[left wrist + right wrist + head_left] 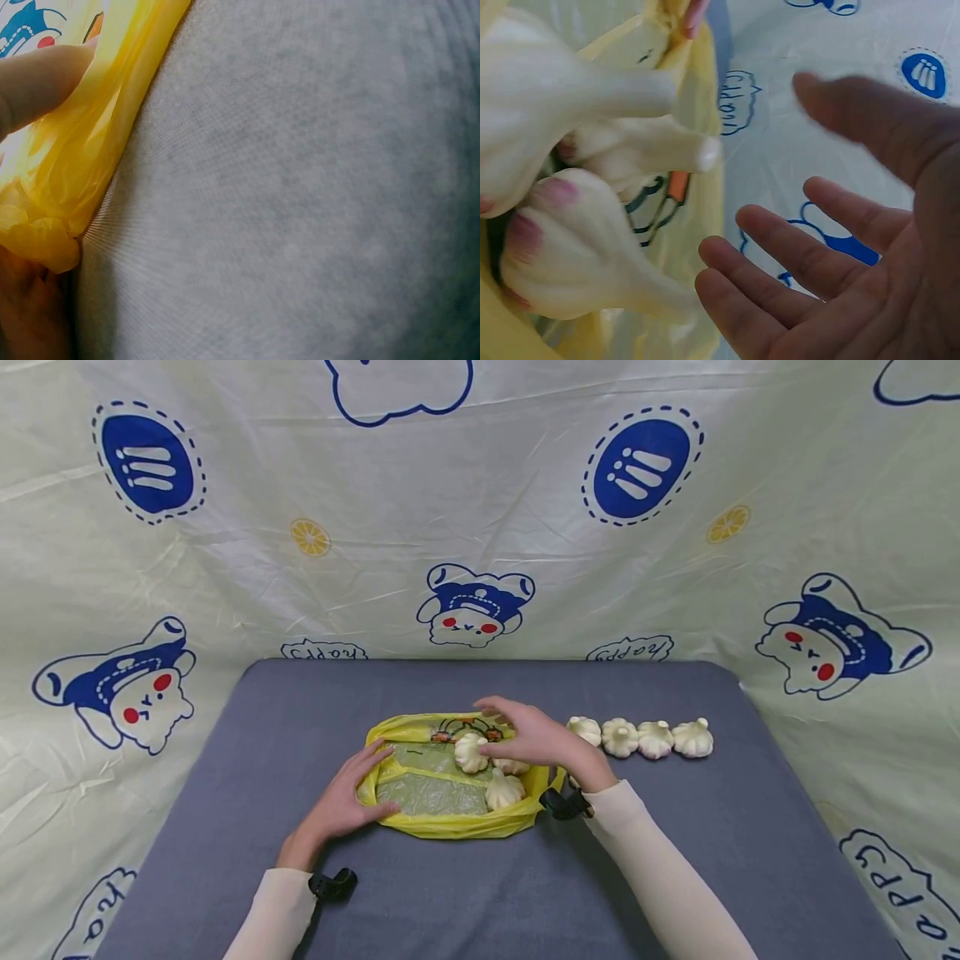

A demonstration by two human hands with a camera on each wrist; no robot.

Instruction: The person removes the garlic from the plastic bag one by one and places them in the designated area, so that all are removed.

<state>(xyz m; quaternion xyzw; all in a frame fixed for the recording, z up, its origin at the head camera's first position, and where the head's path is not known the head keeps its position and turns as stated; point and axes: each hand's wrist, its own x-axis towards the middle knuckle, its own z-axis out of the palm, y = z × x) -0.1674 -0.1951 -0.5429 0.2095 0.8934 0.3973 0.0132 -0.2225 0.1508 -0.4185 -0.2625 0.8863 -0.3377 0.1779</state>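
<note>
A yellow plastic bag [480, 827] lies on the table, its mouth spread wide. My left hand [347, 797] holds the bag's left end, fingers over the rim at the back and thumb over it at the front. In the left wrist view a thumb [41, 82] lies against the yellow plastic. Three garlic bulbs show in the bag's right half, one of them a pale garlic bulb [504, 790] near the front rim. Over them my right hand [543, 739] hovers with spread fingers. In the right wrist view its palm [877, 322] holds nothing, beside a purple-tinged garlic bulb [585, 247].
Several more garlic bulbs [655, 740] stand in a row on the table to the right of the bag, partly behind my right wrist. The grey cloth-covered table [285, 710] ends at the back against a patterned pale curtain [480, 485].
</note>
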